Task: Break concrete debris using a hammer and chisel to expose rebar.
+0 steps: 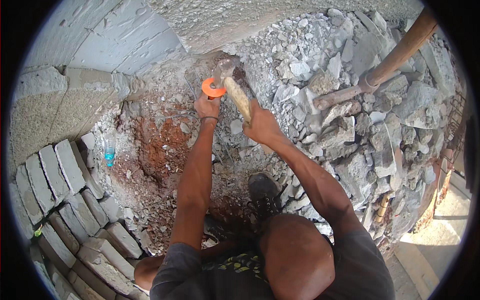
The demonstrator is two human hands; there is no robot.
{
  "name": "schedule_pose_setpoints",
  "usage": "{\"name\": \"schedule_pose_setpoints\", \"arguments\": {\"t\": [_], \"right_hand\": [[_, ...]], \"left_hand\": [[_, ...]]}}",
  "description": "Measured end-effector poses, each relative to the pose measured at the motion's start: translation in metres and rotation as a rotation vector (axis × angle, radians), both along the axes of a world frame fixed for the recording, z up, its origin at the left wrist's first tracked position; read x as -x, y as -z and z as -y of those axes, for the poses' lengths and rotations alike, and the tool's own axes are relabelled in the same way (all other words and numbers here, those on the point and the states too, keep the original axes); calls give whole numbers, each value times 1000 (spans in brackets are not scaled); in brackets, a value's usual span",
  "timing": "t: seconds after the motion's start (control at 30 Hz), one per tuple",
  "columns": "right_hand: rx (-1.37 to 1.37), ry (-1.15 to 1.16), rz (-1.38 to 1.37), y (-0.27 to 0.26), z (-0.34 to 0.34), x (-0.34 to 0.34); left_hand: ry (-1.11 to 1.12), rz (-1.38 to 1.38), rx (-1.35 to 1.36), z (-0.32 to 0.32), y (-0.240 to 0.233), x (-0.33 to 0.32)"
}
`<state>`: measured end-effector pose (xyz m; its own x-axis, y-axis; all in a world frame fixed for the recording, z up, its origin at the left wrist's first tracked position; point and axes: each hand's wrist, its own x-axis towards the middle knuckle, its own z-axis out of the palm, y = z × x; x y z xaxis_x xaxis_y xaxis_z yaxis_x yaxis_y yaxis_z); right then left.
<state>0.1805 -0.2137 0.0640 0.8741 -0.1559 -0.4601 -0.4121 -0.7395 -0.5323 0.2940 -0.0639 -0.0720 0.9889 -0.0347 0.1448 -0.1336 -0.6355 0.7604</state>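
Note:
My left hand (pixel 207 107) is wrapped around the grip of a chisel with a round orange hand guard (pixel 207 90). Below the guard, most of the tool is hidden by my fingers. In my right hand (pixel 263 124) is the wooden handle (pixel 237 94) of a hammer. Its steel head (pixel 224 69) is over the far side of the guard; whether it touches the chisel cannot be told. Broken ground with reddish soil (pixel 165 140) and thin metal rods (pixel 224 147) lies under and around my hands, at the foot of a rough concrete block (pixel 213 28).
Rubble (pixel 337 146) is heaped on the right, with a wooden-handled tool (pixel 397 56) lying across it. Stacked bricks (pixel 62 165) stand at the lower left. A plastic bottle (pixel 109 150) lies near them. My shoe (pixel 264 193) rests on the debris.

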Motion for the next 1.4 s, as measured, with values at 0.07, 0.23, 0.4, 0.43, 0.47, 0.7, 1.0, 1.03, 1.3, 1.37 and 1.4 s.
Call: {"name": "schedule_pose_setpoints", "arguments": {"t": [0.07,0.23,0.4,0.43,0.47,0.7,1.0,1.03,1.3,1.37,1.4], "right_hand": [[-544,319,-271,-12,-10,7],[-641,386,-207,-82,50,59],[-558,454,40,-124,63,69],[-583,514,80,-123,64,73],[-609,574,120,-122,64,78],[-709,585,-128,-99,52,135],[-518,357,-415,-65,32,192],[-506,369,-421,-63,36,196],[-401,190,-319,-41,43,208],[-390,212,-318,-40,49,216],[-406,220,-297,-41,46,213]], "left_hand": [[13,-6,-33,-33,13,12],[37,-93,-75,7,2,28],[162,-15,-48,3,18,58],[167,-20,-42,3,13,59],[202,-12,-1,2,7,59],[310,316,150,-26,-88,88],[-564,-324,-675,-192,-9,75],[-554,-404,-677,-181,1,82],[-645,-943,715,-127,65,58],[-566,-847,632,-113,63,67],[-533,-862,591,-123,63,68]]}}
